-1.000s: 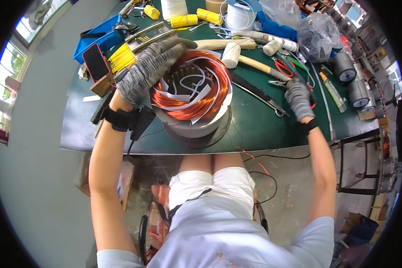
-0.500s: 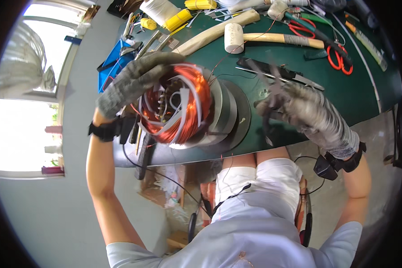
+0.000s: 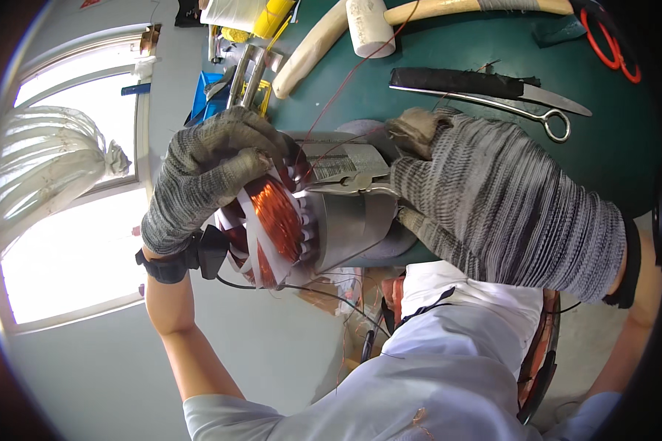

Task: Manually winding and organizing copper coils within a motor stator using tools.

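A metal motor stator (image 3: 357, 220) lies on its side in front of me, orange copper windings (image 3: 276, 209) bulging from its left end. White insulating strips (image 3: 256, 224) cross the windings. My left hand (image 3: 213, 169), in a grey knitted glove, is closed at the upper edge of the windings, its thumb and fingers pressed together there. What lies between the fingertips is partly hidden. My right hand (image 3: 500, 198), gloved too, grips pliers (image 3: 353, 182) whose jaws point left to the winding end. Thin red-brown wires (image 3: 335, 99) rise from there. The pliers' handles are mostly covered by the glove.
Behind the stator, a white-headed mallet (image 3: 370, 28) and a wooden stick (image 3: 309, 50) lie on the green table (image 3: 449, 44). A black-wrapped blade (image 3: 463, 82) and a ring-ended metal rod (image 3: 559, 126) are beyond my right hand. Red-handled scissors (image 3: 603, 44) lie far right.
My right hand has come left to the stator, and the pliers now reach its windings. The stator is turned, and my left fingers have bent in at its winding edge. The view has shifted closer.
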`<state>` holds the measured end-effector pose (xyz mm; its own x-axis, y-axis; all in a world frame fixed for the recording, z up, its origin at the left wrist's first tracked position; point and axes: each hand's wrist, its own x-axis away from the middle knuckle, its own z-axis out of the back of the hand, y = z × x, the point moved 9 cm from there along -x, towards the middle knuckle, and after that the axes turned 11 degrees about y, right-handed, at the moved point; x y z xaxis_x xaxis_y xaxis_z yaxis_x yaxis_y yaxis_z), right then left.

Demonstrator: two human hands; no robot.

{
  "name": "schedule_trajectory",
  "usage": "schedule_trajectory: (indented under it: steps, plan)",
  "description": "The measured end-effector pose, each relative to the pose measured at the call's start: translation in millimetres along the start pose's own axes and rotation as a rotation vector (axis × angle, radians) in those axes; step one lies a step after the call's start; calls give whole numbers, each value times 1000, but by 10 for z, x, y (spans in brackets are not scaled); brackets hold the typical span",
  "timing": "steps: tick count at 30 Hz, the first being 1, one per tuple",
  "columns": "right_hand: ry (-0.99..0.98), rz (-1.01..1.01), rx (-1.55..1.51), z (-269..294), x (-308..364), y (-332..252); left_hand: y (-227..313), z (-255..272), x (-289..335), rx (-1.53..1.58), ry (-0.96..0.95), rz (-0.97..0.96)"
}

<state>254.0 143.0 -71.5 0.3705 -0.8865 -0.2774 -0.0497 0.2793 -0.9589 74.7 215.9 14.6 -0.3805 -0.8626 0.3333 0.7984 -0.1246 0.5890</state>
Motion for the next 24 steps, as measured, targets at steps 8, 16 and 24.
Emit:
schedule_trajectory:
  steps: [8, 16, 24]
  plan:
    - [-43, -2, 8, -32, -65, -68, 2, 3, 3, 12, 45, -95]
    - [-117, -36, 106, -135, -171, -250, 0, -2, 16, 8, -20, -181]
    - [-313, -211, 316, -279, -447, -473, -11, 216, 322, -273, 110, -703]
